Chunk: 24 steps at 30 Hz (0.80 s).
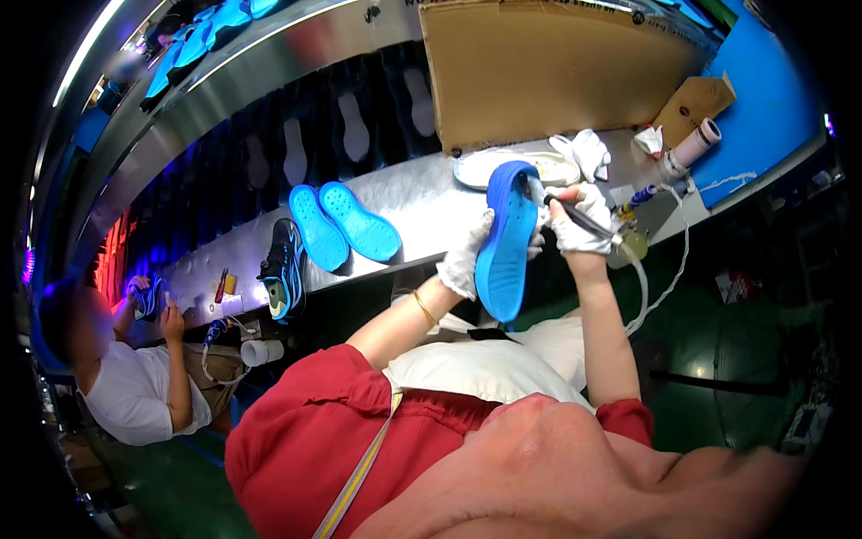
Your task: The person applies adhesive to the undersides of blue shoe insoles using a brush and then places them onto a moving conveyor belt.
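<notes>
At far left, a co-worker in a white shirt (139,395) sits at a steel workbench (431,216), a dark shoe (151,299) in hand. A black-and-blue shoe (285,269) stands near the bench's front edge, just beside two bright blue soles (319,229) lying side by side. At center, the white-gloved left hand (465,258) of a worker in red sleeves grips a blue sole (505,265) by its left edge, holding it raised over the bench front, upper end tilted away. The gloved right hand (582,220) is closed around a dark-handled brush (588,221), its bristles at the sole's upper end. Behind are a cardboard box (557,81) and crumpled white cloth (590,154); at right, a pale hose (643,287) curves downward and a pinkish cylinder (696,142) leans.
</notes>
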Available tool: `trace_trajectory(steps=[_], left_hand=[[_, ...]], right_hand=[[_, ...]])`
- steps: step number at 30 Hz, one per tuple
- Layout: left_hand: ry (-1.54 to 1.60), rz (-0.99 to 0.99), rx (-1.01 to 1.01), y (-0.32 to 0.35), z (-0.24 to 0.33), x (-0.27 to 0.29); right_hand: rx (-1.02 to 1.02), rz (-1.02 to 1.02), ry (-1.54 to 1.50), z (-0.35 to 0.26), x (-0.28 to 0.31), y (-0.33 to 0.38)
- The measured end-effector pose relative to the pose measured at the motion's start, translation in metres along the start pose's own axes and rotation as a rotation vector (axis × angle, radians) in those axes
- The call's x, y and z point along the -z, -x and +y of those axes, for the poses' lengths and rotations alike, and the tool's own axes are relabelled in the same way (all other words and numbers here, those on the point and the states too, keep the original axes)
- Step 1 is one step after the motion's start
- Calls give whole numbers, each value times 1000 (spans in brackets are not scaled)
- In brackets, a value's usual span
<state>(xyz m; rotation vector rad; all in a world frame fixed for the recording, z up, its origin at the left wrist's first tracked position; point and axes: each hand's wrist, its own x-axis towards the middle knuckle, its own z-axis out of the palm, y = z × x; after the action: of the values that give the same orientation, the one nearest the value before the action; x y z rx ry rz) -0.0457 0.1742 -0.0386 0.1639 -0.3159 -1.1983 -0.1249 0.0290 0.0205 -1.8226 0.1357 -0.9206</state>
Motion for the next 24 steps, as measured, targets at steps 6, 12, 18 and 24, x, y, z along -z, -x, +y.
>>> trace_trajectory(steps=[6,12,18,24], left_hand=[[84,-52,46,-11,-11,30],[18,119,-41,-12,-16,7],[24,130,-107,-18,-14,11],[-37,89,-105,-25,-18,34]], right_hand=[[7,-202,-149,-18,2,27],[-182,-77,-105,14,10,28],[-69,-233,-189,-2,-1,55],[-36,-123,-112,21,0,58]])
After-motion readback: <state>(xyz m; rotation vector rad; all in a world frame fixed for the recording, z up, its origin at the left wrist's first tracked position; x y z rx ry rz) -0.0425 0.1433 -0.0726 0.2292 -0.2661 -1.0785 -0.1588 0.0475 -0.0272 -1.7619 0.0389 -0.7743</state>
